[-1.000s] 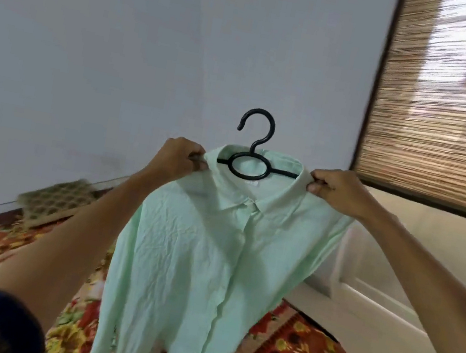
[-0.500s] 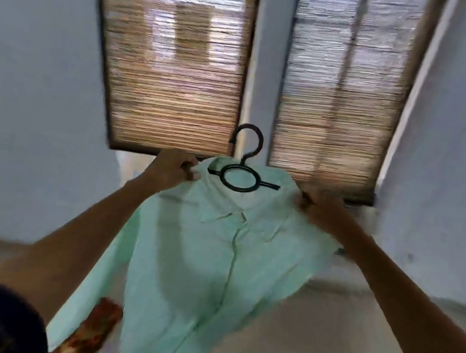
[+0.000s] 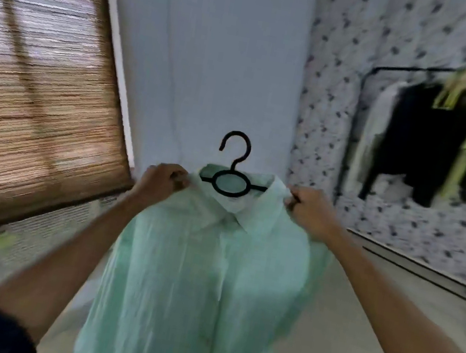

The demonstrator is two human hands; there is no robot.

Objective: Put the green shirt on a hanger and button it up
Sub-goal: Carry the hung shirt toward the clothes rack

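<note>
Two hands are seen raising a green shirt [image 3: 201,279] at arm's length in a room with pale walls. The left hand [image 3: 162,181] is curled round the shirt's left shoulder and the right hand [image 3: 310,210] is curled round the opposite shoulder, each bunching cloth over what is judged to be an end of the hanger [image 3: 231,176] beneath. The black hanger is threaded inside the collar, its ring and crossbar showing in the neck opening and its hook standing upright above. Held by both shoulders, the shirt is kept spread and level, so the body hangs straight down in the air between the forearms, clear of the floor.

The front placket appears closed from the collar downwards, though motion blur hides the single buttons; the task is judged to be near its end. A clothes rail [image 3: 431,71] with dark and yellow-green garments is seen against the patterned wall to the right, well apart from the shirt, and it is a likely place for hanging. A woven blind [image 3: 34,79] covers the window to the left.
</note>
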